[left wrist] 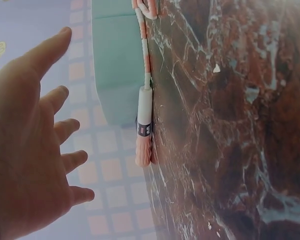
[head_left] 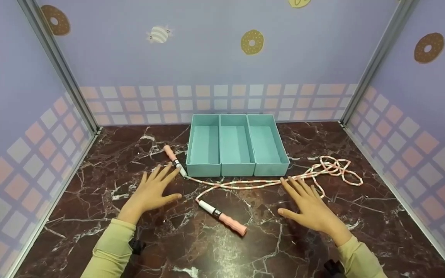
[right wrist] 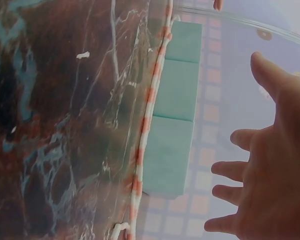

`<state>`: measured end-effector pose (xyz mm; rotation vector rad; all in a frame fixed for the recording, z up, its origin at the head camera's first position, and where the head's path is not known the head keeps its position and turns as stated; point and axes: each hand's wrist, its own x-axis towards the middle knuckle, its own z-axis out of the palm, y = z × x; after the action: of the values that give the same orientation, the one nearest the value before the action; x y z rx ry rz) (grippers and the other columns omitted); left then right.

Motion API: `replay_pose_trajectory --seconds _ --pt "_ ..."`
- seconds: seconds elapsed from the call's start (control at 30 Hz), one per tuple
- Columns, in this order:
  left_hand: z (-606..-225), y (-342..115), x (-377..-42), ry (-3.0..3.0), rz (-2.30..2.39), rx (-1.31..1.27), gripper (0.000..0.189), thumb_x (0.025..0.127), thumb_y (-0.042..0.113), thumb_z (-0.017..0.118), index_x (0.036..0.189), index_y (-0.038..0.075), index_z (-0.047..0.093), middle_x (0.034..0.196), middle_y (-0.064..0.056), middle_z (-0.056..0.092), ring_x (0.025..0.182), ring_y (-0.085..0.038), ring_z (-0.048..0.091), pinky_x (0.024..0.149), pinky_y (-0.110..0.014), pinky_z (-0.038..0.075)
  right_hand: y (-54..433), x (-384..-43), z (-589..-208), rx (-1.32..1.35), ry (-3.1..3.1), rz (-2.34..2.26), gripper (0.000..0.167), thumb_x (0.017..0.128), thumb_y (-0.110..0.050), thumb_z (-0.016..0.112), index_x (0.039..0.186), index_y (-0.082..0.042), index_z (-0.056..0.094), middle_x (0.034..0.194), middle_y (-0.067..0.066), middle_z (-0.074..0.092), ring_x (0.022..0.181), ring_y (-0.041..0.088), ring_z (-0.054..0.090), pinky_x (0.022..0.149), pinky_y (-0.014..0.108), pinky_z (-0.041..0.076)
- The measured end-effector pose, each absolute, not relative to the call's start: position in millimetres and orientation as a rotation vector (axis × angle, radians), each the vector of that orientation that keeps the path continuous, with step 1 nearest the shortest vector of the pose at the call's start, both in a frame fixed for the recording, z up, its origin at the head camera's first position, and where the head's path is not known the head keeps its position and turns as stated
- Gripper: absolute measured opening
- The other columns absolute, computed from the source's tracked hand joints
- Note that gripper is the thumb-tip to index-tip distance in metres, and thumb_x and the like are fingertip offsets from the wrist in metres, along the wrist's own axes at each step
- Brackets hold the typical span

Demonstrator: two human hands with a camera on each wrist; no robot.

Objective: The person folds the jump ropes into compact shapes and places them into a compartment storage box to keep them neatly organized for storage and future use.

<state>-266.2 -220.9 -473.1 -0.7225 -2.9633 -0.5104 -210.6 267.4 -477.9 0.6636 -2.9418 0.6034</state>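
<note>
A jump rope with pink and white beads (head_left: 245,185) lies across the dark marbled table, its cord bunched in loops at the right. One pink and white handle (head_left: 222,217) rests in front, between the hands; the other handle (head_left: 175,160) lies left of the teal box. My left hand (head_left: 151,193) hovers with fingers spread near that left handle, which also shows in the left wrist view (left wrist: 144,127). Over on the right, my right hand (head_left: 309,206) is spread too, palm down near the cord (right wrist: 149,110). Neither hand holds anything.
Behind the rope stands a teal box (head_left: 238,170) with three open compartments. Lilac panels with doughnut pictures and a checked band enclose the back wall (head_left: 207,58) and both sides, joined by metal corner posts (head_left: 377,61).
</note>
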Motion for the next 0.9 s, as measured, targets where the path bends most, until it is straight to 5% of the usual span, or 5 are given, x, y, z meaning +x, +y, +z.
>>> replay_pose_trajectory --seconds 0.33,0.9 --pt "-470.1 -218.7 -275.7 -2.946 -0.559 -0.733 0.082 0.095 0.031 0.079 0.164 0.01 0.038 0.171 -0.022 0.025 0.152 -0.057 0.023 0.114 -0.083 0.012 259.3 -211.3 -475.8 0.691 -2.951 0.622 0.087 0.102 -0.053 0.065 0.169 -0.014 0.026 0.171 0.024 0.026 0.157 0.051 0.016 0.122 0.074 0.011" --pt "-475.5 -217.7 -313.1 -2.961 -0.528 -0.692 0.086 0.094 0.025 0.079 0.165 0.009 0.034 0.17 -0.022 0.03 0.152 -0.054 0.027 0.115 -0.081 0.019 238.1 -219.4 -463.8 0.741 -2.941 0.651 0.084 0.103 -0.05 0.066 0.169 -0.014 0.027 0.168 0.023 0.033 0.156 0.05 0.023 0.118 0.078 0.018"
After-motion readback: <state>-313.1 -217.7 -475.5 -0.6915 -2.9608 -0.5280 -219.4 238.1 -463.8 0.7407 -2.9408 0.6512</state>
